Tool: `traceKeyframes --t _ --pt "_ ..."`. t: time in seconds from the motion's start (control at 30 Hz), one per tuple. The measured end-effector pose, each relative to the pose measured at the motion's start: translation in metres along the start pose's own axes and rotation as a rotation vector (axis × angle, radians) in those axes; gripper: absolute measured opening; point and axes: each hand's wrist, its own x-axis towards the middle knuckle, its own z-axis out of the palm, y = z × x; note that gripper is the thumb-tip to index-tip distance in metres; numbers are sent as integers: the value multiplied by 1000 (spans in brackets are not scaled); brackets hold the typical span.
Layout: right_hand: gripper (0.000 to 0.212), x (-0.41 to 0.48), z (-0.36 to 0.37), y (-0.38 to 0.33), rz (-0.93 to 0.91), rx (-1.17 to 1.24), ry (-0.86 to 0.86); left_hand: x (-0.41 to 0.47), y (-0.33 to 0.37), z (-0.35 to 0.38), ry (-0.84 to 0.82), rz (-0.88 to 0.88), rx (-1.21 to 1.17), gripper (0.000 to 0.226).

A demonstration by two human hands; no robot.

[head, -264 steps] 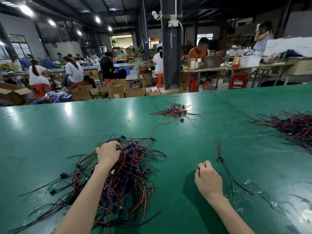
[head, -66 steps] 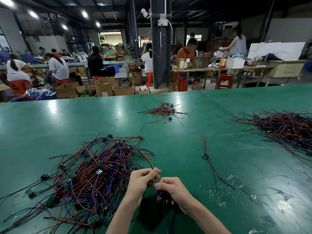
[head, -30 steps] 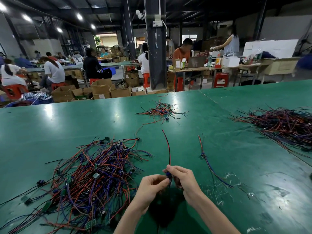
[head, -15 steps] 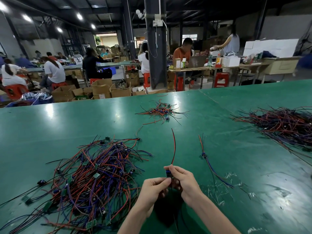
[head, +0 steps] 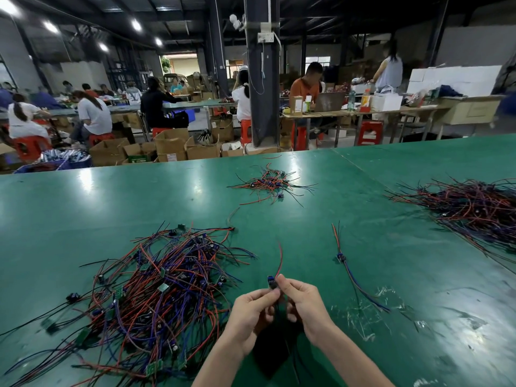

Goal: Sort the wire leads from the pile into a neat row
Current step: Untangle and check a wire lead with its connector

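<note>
Currently mid-step: one wire lead (head: 280,258) lifted clear of the pile (head: 162,289), held above the green surface (head: 391,275) just right of the tangle. Grip: left hand (head: 250,312) and right hand (head: 305,305) both closed on it, fingers (head: 283,283) pinching at the small blue module (head: 272,286). Red tail standing up and away; dark tail apparently hanging down between the wrists, hard to make out. One sorted lead (head: 346,266) already laid out to the right, module near its middle, red tips pointing away.

To do well:
- Pinch on the module, not on the thin wire.
- Draw both tails straight before setting down.
- Lay parallel to the sorted lead, just beside it, modules level, red end away to match.
- Press flat, then let go; springy wire likely to curl back.
- Stay wide of the pile's loose ends, to avoid dragging strays along.
- Leave alone the far small bundle (head: 270,184) and the large heap (head: 472,208) at right.
</note>
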Motion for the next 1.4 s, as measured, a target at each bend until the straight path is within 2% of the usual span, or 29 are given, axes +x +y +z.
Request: traceKeyframes --t 0.17,0.27,0.63,0.77,0.97,1.07,1.2,1.3,1.4 --pt "26 -5 2 7 5 -163 -58 1 4 -6 111 32 -6 7" --pt "19 -6 1 10 33 -233 -98 -1 6 -7 121 3 -25 9" --pt "14 -9 6 6 61 -208 -97 2 8 -9 89 -46 37 15" --pt "17 -13 7 3 43 -239 -110 -1 9 -8 76 -57 65 16" --pt "32 -12 9 5 -47 -478 -108 -1 10 -9 90 -55 66 12" --pt "33 -12 11 7 -52 -542 -76 -1 9 -8 89 -41 90 11" --pt "38 -14 11 5 60 -402 -36 -2 4 -4 101 20 177 14" --pt "33 -16 10 -1 191 -227 -30 -2 0 -2 128 89 256 15" --pt "35 -17 9 -4 242 -186 -41 -2 1 1 159 171 258 17"
